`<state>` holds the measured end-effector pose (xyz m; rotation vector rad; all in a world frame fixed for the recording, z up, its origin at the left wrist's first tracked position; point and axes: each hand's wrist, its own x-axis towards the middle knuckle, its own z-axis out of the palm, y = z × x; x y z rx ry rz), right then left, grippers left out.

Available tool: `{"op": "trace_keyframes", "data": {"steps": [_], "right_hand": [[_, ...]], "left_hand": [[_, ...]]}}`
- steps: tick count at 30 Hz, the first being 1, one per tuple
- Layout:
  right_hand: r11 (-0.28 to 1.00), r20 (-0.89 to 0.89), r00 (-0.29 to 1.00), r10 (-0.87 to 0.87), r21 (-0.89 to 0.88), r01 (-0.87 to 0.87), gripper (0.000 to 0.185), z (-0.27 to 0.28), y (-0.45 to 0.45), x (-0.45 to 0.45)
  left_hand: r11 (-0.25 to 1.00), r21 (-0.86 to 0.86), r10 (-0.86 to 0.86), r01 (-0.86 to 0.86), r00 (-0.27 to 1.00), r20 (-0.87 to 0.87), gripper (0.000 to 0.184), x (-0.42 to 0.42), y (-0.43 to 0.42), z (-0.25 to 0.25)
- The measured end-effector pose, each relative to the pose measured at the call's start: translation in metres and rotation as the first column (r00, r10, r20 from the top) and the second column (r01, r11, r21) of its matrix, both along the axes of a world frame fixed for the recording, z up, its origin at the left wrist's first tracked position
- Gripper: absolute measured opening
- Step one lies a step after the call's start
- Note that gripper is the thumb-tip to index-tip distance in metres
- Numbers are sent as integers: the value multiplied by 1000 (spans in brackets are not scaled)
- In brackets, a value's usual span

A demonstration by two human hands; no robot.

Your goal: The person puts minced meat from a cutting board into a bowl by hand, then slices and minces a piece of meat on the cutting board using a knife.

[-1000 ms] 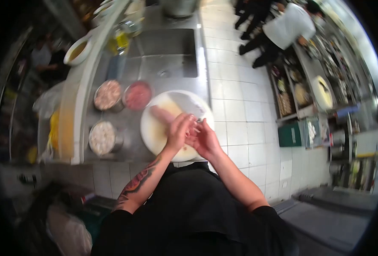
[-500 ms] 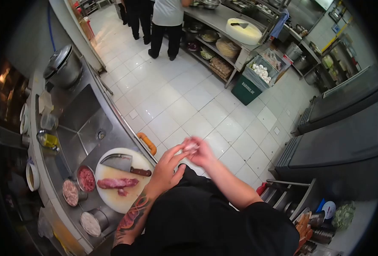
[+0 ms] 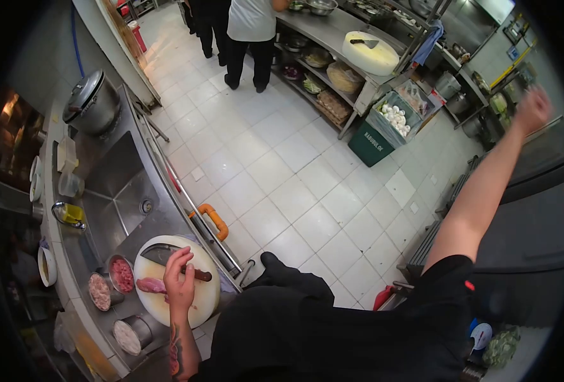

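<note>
My left hand hovers over the round white cutting board, its fingers apart and slightly bent, with nothing visible in it. Beneath and beside it lies a cleaver with a brown handle; whether the fingers touch it I cannot tell. A piece of raw pink meat rests on the board, partly covered by that hand. My right hand is stretched far out to the upper right, near the dark steel units. Motion blurs its fingers, so what it holds, if anything, cannot be made out.
Metal containers of diced red meat, pale minced meat and whitish meat stand left of the board. Behind is a steel sink with a lidded pot. A green bin and two people are farther off.
My hands, earlier close together in front of me, have parted. The left has moved left over the board; the right has swung far out to the upper right.
</note>
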<state>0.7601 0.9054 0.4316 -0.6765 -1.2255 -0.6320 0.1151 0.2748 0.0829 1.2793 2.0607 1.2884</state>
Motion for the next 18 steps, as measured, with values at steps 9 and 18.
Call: {"op": "trace_keyframes", "data": {"steps": [9, 18], "right_hand": [[-154, 107, 990, -92, -984, 93, 87, -534, -15, -85], [-414, -368, 796, 480, -895, -165, 26, -651, -411, -404]], "left_hand": [[955, 41, 267, -292, 915, 301, 19, 23, -52, -42], [971, 58, 223, -232, 965, 140, 13, 37, -108, -45]]}}
